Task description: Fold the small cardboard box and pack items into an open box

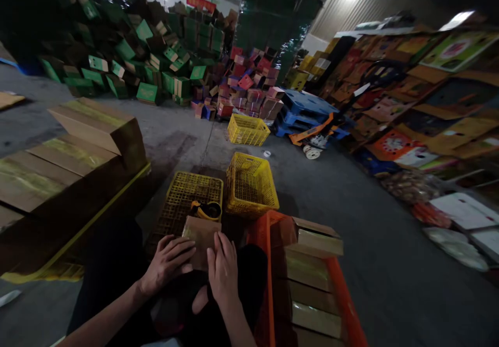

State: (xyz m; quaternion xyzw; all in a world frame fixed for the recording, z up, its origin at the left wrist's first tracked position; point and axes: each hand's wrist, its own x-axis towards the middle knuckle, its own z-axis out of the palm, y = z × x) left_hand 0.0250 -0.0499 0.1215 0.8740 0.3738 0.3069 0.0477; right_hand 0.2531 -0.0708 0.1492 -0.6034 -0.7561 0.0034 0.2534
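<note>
In the head view, you sit in a dim warehouse with a grey concrete floor. Taking directions from the small cardboard box in front of you, a heap of green cartons lies far off at eleven o'clock. Red and purple cartons are piled far off at one o'clock, with blue pallets and an orange pallet jack to their right. Stacked fruit cartons fill two o'clock.

The small cardboard box is above your lap, between your two hands. Your left hand lies on its left side, fingers slightly bent; you cannot tell from here whether they pinch it. Your right hand lies along its right side, fingers nearly straight and thumb set apart; how firmly it presses, you cannot tell.

Just beyond the box, at twelve o'clock, a yellow tape dispenser rests on a gridded yellow crate. An open yellow basket stands near one o'clock, with another yellow basket farther out. At three o'clock, an orange crate holds cardboard boxes. Larger brown cartons stand in a row at ten o'clock.
</note>
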